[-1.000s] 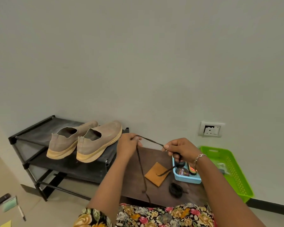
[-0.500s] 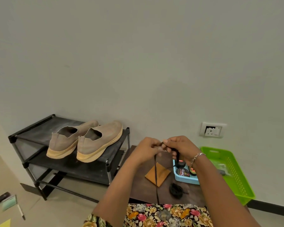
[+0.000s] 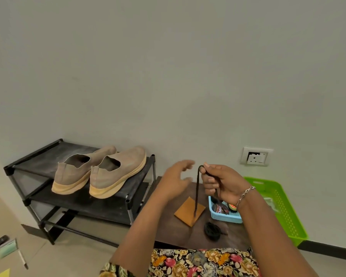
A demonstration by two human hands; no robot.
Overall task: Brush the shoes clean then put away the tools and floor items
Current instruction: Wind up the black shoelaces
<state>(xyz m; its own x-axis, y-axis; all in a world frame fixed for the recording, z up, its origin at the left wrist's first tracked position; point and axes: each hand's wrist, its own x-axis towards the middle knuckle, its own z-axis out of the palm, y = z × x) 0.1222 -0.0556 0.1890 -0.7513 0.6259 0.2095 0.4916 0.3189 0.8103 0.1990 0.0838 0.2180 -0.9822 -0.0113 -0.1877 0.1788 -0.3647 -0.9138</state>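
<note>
In the head view the shoes (image 3: 100, 172) stand on the rack (image 3: 38, 156), middle left, probably brushed already. At centre the right hand (image 3: 222, 184) pinches a folded dark lace (image 3: 197, 188); the left hand (image 3: 174, 180) is spread, empty. A pen (image 3: 22, 258), lower left, lies on the floor, not yet put away.

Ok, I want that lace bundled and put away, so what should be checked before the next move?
1. Grip: the right hand pinches the lace, folded double: ok.
2. Helper: the left hand is open and holds nothing: ok.
3. Ends of the lace clear of the orange square: cannot tell.
4. Free space in the blue tray: cannot tell.
5. Both shoes out of the way on the rack: ok.
</note>
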